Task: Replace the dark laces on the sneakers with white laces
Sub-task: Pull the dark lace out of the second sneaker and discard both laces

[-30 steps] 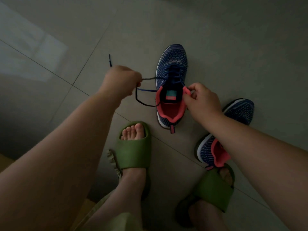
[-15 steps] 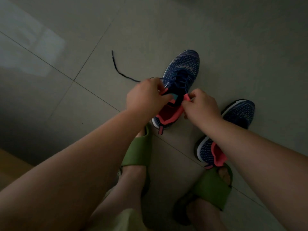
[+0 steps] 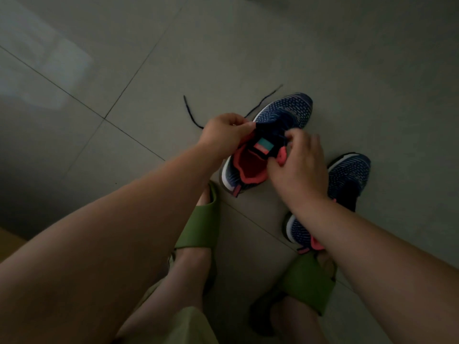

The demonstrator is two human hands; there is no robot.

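slides (image 3: 202, 229) on feet, nearest | second sneaker (image 3: 349, 177) under right wrist | right hand (image 3: 299, 160) fingers pinch sneaker (image 3: 278, 120) collar | left hand (image 3: 224, 131) fingers pinch its other side | dark lace (image 3: 190, 115) ends beyond fingers on floor (image 3: 124, 70)

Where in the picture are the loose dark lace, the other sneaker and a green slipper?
dark lace (image 3: 190, 117): head view, loose end on floor.
other sneaker (image 3: 351, 171): head view, knit toe.
green slipper (image 3: 201, 229): head view, top strap.
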